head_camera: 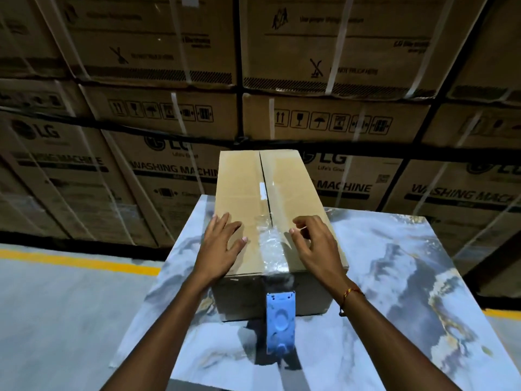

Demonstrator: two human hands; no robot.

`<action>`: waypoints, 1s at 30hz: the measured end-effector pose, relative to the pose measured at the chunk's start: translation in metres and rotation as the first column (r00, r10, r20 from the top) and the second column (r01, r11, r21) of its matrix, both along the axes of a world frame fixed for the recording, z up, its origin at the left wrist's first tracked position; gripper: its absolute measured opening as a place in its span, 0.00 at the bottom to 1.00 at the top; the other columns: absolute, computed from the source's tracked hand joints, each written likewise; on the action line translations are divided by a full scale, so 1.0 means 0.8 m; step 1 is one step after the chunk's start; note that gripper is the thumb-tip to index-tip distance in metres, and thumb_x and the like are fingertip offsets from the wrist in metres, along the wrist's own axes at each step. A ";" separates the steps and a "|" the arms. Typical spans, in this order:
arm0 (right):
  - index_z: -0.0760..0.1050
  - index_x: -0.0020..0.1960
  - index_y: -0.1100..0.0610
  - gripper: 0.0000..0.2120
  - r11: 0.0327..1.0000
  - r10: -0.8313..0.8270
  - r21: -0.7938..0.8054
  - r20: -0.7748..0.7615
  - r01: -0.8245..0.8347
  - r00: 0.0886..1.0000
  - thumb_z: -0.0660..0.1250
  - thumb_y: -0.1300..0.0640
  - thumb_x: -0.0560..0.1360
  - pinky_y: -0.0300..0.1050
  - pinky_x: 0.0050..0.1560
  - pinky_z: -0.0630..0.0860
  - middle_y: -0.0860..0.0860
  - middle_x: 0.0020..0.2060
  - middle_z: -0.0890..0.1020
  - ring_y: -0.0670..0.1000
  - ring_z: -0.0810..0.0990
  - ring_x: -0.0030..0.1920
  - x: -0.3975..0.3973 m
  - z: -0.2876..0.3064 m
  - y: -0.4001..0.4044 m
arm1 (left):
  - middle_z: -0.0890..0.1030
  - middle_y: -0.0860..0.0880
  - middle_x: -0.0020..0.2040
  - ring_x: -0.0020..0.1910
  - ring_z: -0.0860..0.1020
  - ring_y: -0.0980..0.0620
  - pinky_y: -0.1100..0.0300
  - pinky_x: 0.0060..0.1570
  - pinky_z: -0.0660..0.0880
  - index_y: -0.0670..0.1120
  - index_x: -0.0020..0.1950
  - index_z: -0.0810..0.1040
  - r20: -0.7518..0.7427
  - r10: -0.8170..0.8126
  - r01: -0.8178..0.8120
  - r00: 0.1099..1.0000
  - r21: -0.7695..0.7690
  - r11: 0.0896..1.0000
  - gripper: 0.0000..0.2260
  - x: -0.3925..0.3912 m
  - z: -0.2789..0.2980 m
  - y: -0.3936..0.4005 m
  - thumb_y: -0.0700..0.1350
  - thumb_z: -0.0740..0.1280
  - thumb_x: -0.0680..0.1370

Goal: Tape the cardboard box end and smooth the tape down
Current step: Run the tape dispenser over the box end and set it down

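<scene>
A plain cardboard box [242, 190] lies lengthwise on a marbled table [394, 277], its top seam running away from me. Clear tape [272, 244] covers the near part of the seam and folds over the near edge. A blue tape dispenser [280, 320] hangs from that tape against the box's near end. My left hand [221, 246] lies flat on the top, left of the tape, fingers spread. My right hand [313, 244] hovers at the right of the tape with fingers curled and apart, holding nothing.
Strapped washing machine cartons [169, 114] are stacked as a wall right behind the table. A grey floor with a yellow line [70, 261] lies to the left. The table's near edge [253, 386] is at the bottom.
</scene>
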State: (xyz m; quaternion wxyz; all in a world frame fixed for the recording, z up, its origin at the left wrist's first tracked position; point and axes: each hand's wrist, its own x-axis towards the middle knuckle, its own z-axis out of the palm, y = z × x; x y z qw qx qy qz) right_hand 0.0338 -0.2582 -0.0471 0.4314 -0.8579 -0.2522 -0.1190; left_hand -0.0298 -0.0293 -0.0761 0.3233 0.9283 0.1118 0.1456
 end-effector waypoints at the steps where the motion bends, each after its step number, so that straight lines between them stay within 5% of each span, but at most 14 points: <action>1: 0.77 0.57 0.55 0.09 1.000 -0.004 0.004 -0.006 0.004 1.000 0.66 0.54 0.79 0.52 0.50 0.78 0.50 0.51 0.79 0.49 0.79 0.48 -0.002 -0.002 -0.007 | 0.62 0.47 0.80 0.81 0.50 0.48 0.48 0.75 0.57 0.51 0.70 0.74 -0.002 0.020 -0.020 1.000 0.011 1.000 0.19 -0.003 -0.004 -0.011 0.54 0.64 0.80; 6: 0.77 0.57 0.58 0.08 0.997 -0.024 0.072 -0.030 0.026 0.999 0.68 0.58 0.78 0.32 0.52 0.73 0.52 0.51 0.80 0.44 0.77 0.49 -0.013 -0.007 -0.048 | 0.57 0.51 0.81 0.81 0.50 0.48 0.44 0.77 0.51 0.55 0.76 0.64 -0.025 0.058 -0.049 0.998 0.265 0.963 0.26 -0.021 -0.002 -0.062 0.63 0.52 0.80; 8: 0.77 0.58 0.58 0.09 0.993 -0.033 0.114 -0.043 0.038 0.999 0.69 0.59 0.78 0.25 0.51 0.70 0.53 0.52 0.80 0.45 0.78 0.51 -0.023 -0.012 -0.066 | 0.53 0.53 0.82 0.81 0.49 0.48 0.44 0.78 0.46 0.56 0.79 0.58 -0.014 -0.109 0.104 0.994 0.450 0.887 0.27 -0.026 0.006 -0.082 0.63 0.49 0.81; 11: 0.76 0.59 0.58 0.09 0.990 -0.028 0.140 -0.008 0.028 1.000 0.68 0.60 0.79 0.32 0.54 0.74 0.52 0.53 0.79 0.48 0.79 0.53 -0.046 -0.026 -0.087 | 0.51 0.55 0.82 0.81 0.47 0.51 0.45 0.78 0.44 0.57 0.80 0.54 -0.115 -0.354 0.344 0.928 0.628 0.698 0.27 -0.031 0.010 -0.094 0.64 0.44 0.82; 13: 0.75 0.59 0.55 0.10 0.991 -0.050 0.126 0.045 0.044 0.998 0.68 0.57 0.79 0.42 0.52 0.78 0.50 0.53 0.78 0.50 0.79 0.53 -0.063 -0.039 -0.096 | 0.51 0.56 0.81 0.81 0.46 0.52 0.48 0.78 0.40 0.57 0.81 0.51 -0.192 -0.383 0.412 0.904 0.635 0.653 0.29 -0.031 0.011 -0.094 0.65 0.39 0.81; 18: 0.70 0.66 0.53 0.22 0.997 -0.067 0.037 0.033 0.065 0.997 0.69 0.44 0.77 0.48 0.50 0.79 0.50 0.55 0.76 0.52 0.77 0.54 -0.104 -0.081 -0.104 | 0.53 0.57 0.81 0.80 0.46 0.56 0.52 0.78 0.39 0.57 0.81 0.52 -0.269 -0.362 0.451 0.892 0.572 0.686 0.37 -0.022 0.021 -0.100 0.69 0.31 0.75; 22: 0.59 0.74 0.46 0.40 0.995 -0.103 -0.021 -0.079 0.102 0.991 0.68 0.30 0.69 0.53 0.44 0.82 0.48 0.59 0.71 0.52 0.78 0.57 -0.129 -0.107 -0.095 | 0.53 0.54 0.82 0.81 0.47 0.55 0.52 0.78 0.43 0.52 0.81 0.53 -0.277 -0.308 0.412 0.910 0.537 0.736 0.35 -0.012 0.022 -0.117 0.68 0.37 0.78; 30: 0.61 0.67 0.49 0.33 0.981 -0.186 0.059 0.011 0.185 0.983 0.73 0.39 0.71 0.51 0.33 0.80 0.50 0.58 0.69 0.58 0.81 0.46 -0.143 -0.149 -0.083 | 0.47 0.52 0.82 0.81 0.45 0.55 0.54 0.79 0.45 0.51 0.82 0.46 -0.303 -0.277 0.401 0.912 0.521 0.753 0.37 -0.010 0.007 -0.122 0.69 0.40 0.77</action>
